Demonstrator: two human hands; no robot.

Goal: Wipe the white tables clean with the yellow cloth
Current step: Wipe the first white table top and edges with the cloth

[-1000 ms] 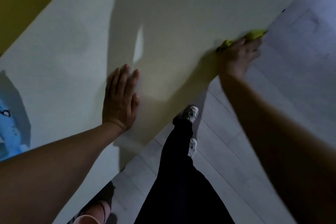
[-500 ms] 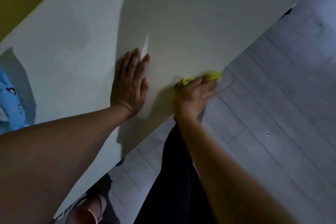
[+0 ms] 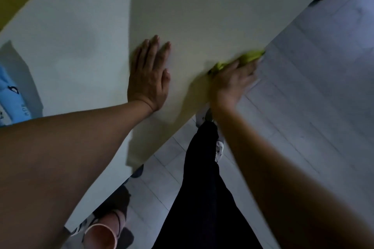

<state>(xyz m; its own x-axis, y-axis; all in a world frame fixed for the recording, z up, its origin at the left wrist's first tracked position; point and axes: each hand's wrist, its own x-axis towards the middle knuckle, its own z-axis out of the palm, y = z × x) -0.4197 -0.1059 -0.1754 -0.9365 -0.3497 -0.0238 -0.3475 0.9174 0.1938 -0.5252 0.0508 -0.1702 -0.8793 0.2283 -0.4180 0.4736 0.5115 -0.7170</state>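
Yellow cloth is pressed under the right hand along the white table edge, while the flat, spread-fingered left hand braces the person's lean.

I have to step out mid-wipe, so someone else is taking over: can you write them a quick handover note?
Left hand: flat, fingers straight, resting on the white table.
Right hand: holds the yellow cloth against the table's near edge; the picture is blurred there.
Done: cannot tell which areas are clean; no dirt shows.
Left: finish the edge, then the rest of the top, including near the blue item at far left.
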